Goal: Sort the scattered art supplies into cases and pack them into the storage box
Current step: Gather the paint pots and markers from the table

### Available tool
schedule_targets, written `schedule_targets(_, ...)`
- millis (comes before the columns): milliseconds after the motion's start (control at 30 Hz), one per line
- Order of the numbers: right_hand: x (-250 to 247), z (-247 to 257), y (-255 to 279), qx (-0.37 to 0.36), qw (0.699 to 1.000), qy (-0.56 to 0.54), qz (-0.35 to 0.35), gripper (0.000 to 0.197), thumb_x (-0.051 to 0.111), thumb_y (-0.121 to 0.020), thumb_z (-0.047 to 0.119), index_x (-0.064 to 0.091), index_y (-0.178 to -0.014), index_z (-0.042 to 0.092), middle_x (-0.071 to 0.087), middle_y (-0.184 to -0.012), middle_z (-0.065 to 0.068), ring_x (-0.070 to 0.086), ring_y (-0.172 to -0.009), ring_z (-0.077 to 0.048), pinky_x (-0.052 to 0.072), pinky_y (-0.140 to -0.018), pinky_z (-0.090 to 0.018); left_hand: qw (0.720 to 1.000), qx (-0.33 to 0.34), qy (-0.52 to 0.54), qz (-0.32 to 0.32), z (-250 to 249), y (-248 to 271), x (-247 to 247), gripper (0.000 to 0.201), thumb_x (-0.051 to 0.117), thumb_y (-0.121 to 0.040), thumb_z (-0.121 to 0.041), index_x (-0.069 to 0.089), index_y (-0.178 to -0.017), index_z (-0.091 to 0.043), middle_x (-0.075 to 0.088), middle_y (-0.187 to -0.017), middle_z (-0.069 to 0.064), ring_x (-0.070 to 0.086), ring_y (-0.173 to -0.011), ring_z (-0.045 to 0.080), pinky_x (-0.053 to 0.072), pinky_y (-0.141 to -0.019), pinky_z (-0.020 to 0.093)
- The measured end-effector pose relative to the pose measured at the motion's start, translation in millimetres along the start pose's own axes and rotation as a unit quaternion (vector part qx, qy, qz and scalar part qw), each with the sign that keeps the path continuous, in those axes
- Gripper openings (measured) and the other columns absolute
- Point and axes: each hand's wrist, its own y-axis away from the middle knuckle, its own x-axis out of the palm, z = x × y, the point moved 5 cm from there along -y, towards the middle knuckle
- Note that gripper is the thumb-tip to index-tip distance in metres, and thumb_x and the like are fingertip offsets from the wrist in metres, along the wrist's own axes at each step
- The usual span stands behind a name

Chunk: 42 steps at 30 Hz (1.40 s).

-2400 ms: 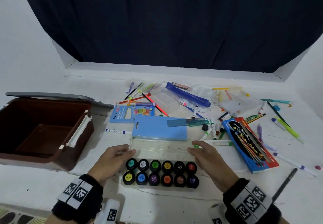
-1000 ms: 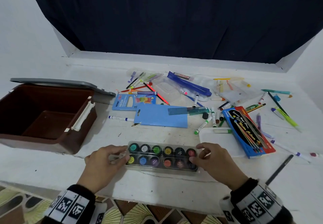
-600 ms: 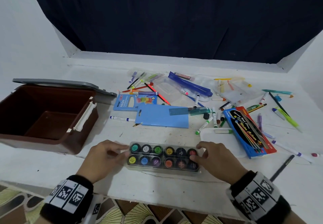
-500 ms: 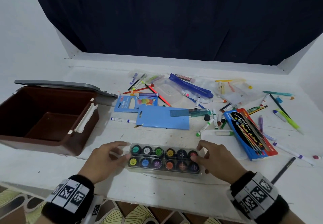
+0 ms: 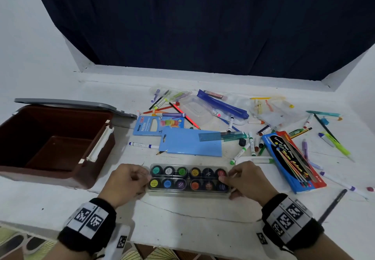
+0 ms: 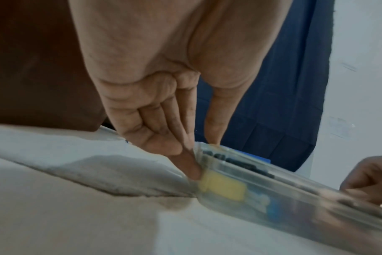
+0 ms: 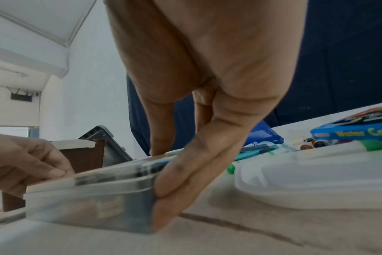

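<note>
While the white surface (image 5: 182, 215) is carrying a wide scatter of markers and pencils along its far half, the brown storage box (image 5: 50, 144) is sitting open at the left edge, its grey lid tipped back — ready, it seems, to take whatever gets cased first. Right of centre, a blue water colour box (image 5: 292, 160) is lying flat, and a plain blue card (image 5: 190, 142) is resting near the middle.

Closest to the person, the clear paint case (image 5: 188, 179) with its twelve coloured pots is lying on the surface between both hands. Each end is being held so the case stays level and its lid stays seated, probably for a lift toward the box.

From the head view, the left hand (image 5: 125, 182) and right hand (image 5: 247, 180) are only showing curled knuckles at the case ends. Each wrist view is adding the grip itself — the left fingers (image 6: 190, 165) are pinching the end wall with the thumb on the lid's top edge, and the right fingers (image 7: 177, 186) are clamping the other end, one low at the base, though blur is hiding whether the case is touching the surface.
</note>
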Motion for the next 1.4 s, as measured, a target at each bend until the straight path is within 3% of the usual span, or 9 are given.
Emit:
schedule_targets(67, -0.7, 4.0, -6.4, -0.009, 1.000, -0.012, -0.020, 0.034, 0.088, -0.073, 0.014, 0.066, -0.093, -0.002, 0.072, -0.081, -0.020, 0.072, -0.058, -0.029, 0.062, -0.061, -0.039, 0.999, -0.021, 0.041, -0.001, -2.1, -7.3, -2.0, 0.004, 0.076, -0.086, -0.009, 0.073, -0.089, -0.008, 0.071, -0.070, 0.008, 0.063, -0.059, 0.023, 0.053, -0.055, 0.031)
schedule_targets(167, -1.0, 4.6, -13.6, -0.024, 0.999, 0.000, -0.037, 0.035, 0.091, -0.068, 0.016, 0.066, -0.089, 0.002, 0.073, -0.066, -0.012, 0.074, -0.062, -0.026, 0.061, -0.073, -0.045, 0.997, -0.009, 0.072, -0.014, -4.8, -15.1, -1.8, 0.016, 0.080, -0.079, -0.001, 0.073, -0.092, -0.009, 0.068, -0.068, 0.001, 0.064, -0.072, 0.018, 0.053, -0.081, 0.031)
schedule_targets(333, 0.0, 7.9, -15.9, -0.057, 0.995, 0.052, -0.067, 0.031, 0.090, -0.069, 0.020, 0.065, -0.078, 0.005, 0.071, -0.060, -0.006, 0.070, -0.055, -0.015, 0.059, -0.062, -0.032, 0.998, -0.002, 0.063, -0.031, 4.8, -21.0, -4.0, 0.027, 0.088, -0.072, -0.006, 0.074, -0.092, -0.017, 0.076, -0.079, 0.001, 0.072, -0.080, 0.019, 0.056, -0.091, 0.036)
schedule_targets(467, 4.4, 22.6, -12.9, -0.111, 0.963, 0.223, -0.104, 0.029, 0.085, -0.073, 0.035, 0.065, -0.075, 0.014, 0.068, -0.065, 0.002, 0.066, -0.066, -0.016, 0.055, -0.066, -0.031, 0.999, 0.035, -0.009, -0.019, 9.5, -24.3, -6.5, 0.022, 0.089, -0.070, -0.028, 0.074, -0.086, -0.028, 0.076, -0.079, -0.008, 0.074, -0.081, 0.011, 0.059, -0.086, 0.039)
schedule_targets(733, 15.8, 52.1, 6.4, -0.110, 0.905, 0.399, -0.101, 0.031, 0.064, -0.087, 0.047, 0.063, -0.108, 0.024, 0.064, -0.098, 0.001, 0.064, -0.092, -0.023, 0.050, -0.075, -0.030, 0.975, 0.156, -0.159, 0.011, -8.0, -19.4, -4.1, 0.018, 0.073, -0.086, -0.039, 0.065, -0.071, -0.036, 0.072, -0.077, -0.020, 0.068, -0.072, -0.001, 0.057, -0.067, 0.027)
schedule_targets(833, 27.0, 53.0, 1.7, -0.141, 0.910, 0.391, 0.004, 0.063, 0.070, -0.077, 0.055, 0.045, -0.132, 0.035, 0.050, -0.110, 0.000, 0.052, -0.104, -0.022, 0.049, -0.086, -0.036, 0.969, 0.164, -0.183, -0.005, -9.9, -20.3, -5.6, 0.017, 0.072, -0.085, -0.043, 0.066, -0.077, -0.030, 0.070, -0.077, -0.022, 0.066, -0.072, -0.002, 0.055, -0.068, 0.029)
schedule_targets(967, 45.7, 54.8, -13.0, -0.174, 0.867, 0.458, 0.085, 0.100, 0.074, -0.068, 0.066, 0.025, -0.148, 0.032, 0.037, -0.131, -0.004, 0.039, -0.121, -0.026, 0.045, -0.098, -0.043, 0.970, 0.163, -0.179, 0.011, -10.7, -24.2, -8.4, 0.016, 0.070, -0.085, -0.047, 0.066, -0.076, -0.035, 0.071, -0.080, -0.024, 0.066, -0.075, -0.004, 0.056, -0.070, 0.027)
schedule_targets(1167, 75.5, 64.0, -30.7, -0.245, 0.832, 0.488, 0.093, 0.091, 0.073, -0.070, 0.062, 0.034, -0.143, 0.025, 0.048, -0.124, 0.003, 0.050, -0.110, -0.021, 0.043, -0.092, -0.038, 0.976, 0.160, -0.148, 0.027, -11.1, -18.9, -9.0, 0.017, 0.070, -0.087, -0.043, 0.072, -0.101, -0.034, 0.073, -0.090, -0.024, 0.067, -0.078, -0.008, 0.054, -0.072, 0.017)
schedule_targets(1400, 61.9, 64.5, -26.8, -0.291, 0.874, 0.388, 0.043, 0.065, 0.067, -0.059, 0.054, 0.050, -0.118, 0.032, 0.043, -0.098, 0.009, 0.043, -0.089, -0.015, 0.041, -0.079, -0.035, 0.991, 0.132, 0.004, 0.010, -20.0, 0.8, -12.7, 0.040, 0.062, -0.083, -0.053, 0.057, -0.122, -0.047, 0.067, -0.108, -0.014, 0.065, -0.092, 0.000, 0.051, -0.071, 0.013)
